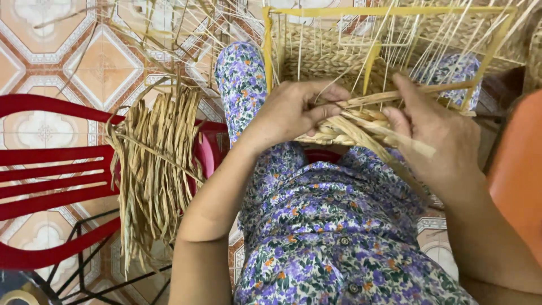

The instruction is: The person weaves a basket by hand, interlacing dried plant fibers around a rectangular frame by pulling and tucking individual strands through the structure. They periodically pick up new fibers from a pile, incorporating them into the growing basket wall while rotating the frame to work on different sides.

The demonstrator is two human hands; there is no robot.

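A half-woven basket (333, 62) on a yellow wire frame (389, 11) rests on my lap, with pale upright strands rising from it. My left hand (296, 110) pinches a dried straw strand (361, 101) against the woven rim. My right hand (435, 133) grips another flat strand (389, 135) that runs across the rim, fingers curled round it. Both hands sit close together at the near edge of the weave. My floral-print clothes (327, 226) fill the lower middle.
A bundle of dried straw strips (155, 164) hangs over a red plastic chair (51, 175) at the left. Patterned floor tiles (51, 34) lie beyond. Loose thin stalks (169, 28) spread at the top. An orange surface (522, 169) is at the right edge.
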